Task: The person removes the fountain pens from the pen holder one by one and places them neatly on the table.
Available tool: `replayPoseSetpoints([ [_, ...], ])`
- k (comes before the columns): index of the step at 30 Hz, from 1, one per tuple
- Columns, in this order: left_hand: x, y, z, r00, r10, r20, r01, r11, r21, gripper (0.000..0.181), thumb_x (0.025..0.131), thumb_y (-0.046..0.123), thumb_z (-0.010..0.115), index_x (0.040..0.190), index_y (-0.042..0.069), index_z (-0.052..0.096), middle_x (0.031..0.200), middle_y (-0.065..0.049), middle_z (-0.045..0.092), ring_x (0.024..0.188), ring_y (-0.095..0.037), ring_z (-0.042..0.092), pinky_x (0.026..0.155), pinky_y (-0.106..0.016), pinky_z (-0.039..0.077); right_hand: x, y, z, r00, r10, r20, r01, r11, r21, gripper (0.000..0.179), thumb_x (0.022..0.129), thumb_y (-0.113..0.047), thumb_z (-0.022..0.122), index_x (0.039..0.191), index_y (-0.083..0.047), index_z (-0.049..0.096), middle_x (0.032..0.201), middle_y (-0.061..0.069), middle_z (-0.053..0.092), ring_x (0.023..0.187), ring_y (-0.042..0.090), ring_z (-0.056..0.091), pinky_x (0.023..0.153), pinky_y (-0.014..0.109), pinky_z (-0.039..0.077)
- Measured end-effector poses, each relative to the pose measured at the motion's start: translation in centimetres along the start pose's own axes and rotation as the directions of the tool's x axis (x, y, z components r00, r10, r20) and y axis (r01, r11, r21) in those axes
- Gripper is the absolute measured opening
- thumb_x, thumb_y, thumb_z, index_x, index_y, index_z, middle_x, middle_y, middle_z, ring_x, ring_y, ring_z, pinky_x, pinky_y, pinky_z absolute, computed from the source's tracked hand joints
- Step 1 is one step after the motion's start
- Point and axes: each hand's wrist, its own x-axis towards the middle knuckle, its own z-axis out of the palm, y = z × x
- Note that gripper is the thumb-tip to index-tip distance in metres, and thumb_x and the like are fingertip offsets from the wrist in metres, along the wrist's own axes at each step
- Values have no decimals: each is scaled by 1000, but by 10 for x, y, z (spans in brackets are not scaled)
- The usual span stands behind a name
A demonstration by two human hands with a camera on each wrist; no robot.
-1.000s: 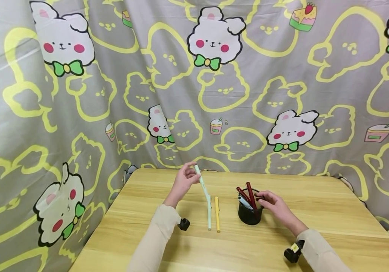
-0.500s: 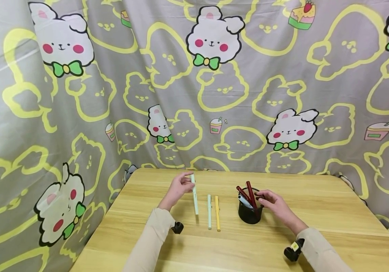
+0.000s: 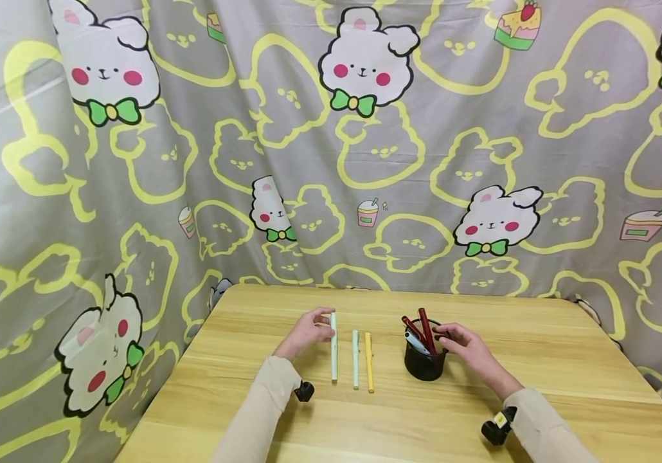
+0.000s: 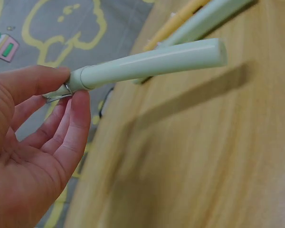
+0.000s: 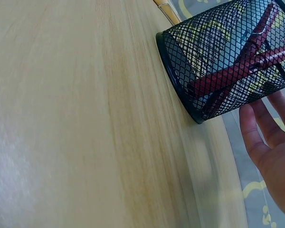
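Observation:
My left hand (image 4: 33, 118) pinches a pale green pen (image 4: 152, 61) near its metal clip, between thumb and fingertips. In the head view the pen lies lengthwise to the left of a second pale green pen (image 3: 356, 360) and a yellow pen (image 3: 369, 362), roughly in line with them. Its shadow falls on the wood apart from it in the left wrist view. On the right, a black mesh pen holder (image 3: 423, 365) stands upright with dark red pens (image 3: 425, 326) and a light blue pen (image 3: 416, 343) inside. My right hand (image 3: 468, 350) holds the holder at its right rim, fingers against the mesh (image 5: 218, 61).
The wooden table (image 3: 400, 424) reaches back to a grey curtain (image 3: 308, 161) printed with cartoon animals. Black wrist cameras (image 3: 304, 391) sit below both sleeves.
My left hand has carried its pale green pen left, away from the second one, and lowered it toward the table. My right hand and the pen holder have stayed put.

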Motion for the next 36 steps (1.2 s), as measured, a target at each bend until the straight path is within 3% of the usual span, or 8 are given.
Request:
replayPoseSetpoints([
  [10,1,-15,7,1000,-24,12,24,1000,-13,61,81,-12,63,137,-9,38,110,-26,48,81,-23,60,78,-38,55,1,-3,0,1000,-18,5,18,1000,24,32,95,-10,57,120,9,54,122,29,53,99,2,55,79,21,49],
  [18,-1,-22,6,999,29,34,-30,999,19,57,80,-3,68,132,-8,44,97,-16,51,77,-21,61,73,-32,56,2,-2,1,1000,-6,-10,6,1000,-8,32,95,-13,58,119,7,55,119,25,56,95,0,55,78,22,49],
  [25,0,-26,7,998,-43,39,39,993,114,58,83,0,67,135,-8,42,100,-18,57,72,-20,56,61,-30,50,1,2,1,1000,-3,-9,3,1000,-18,32,95,-11,58,120,7,55,119,26,55,94,1,56,77,23,50],
  [32,-13,-2,14,999,-24,40,17,986,167,51,85,-4,63,130,-14,43,106,-30,54,76,-25,57,64,-37,50,1,1,1,1000,-24,-7,24,1000,7,29,95,-8,56,119,8,55,120,29,54,96,1,56,77,22,50],
  [36,-6,-12,14,999,-46,24,40,978,203,50,84,-3,66,129,-12,46,107,-28,56,76,-19,54,64,-35,49,0,0,1,1000,-18,-8,18,1000,8,29,95,-8,56,119,8,55,120,28,54,96,1,56,77,21,50],
])
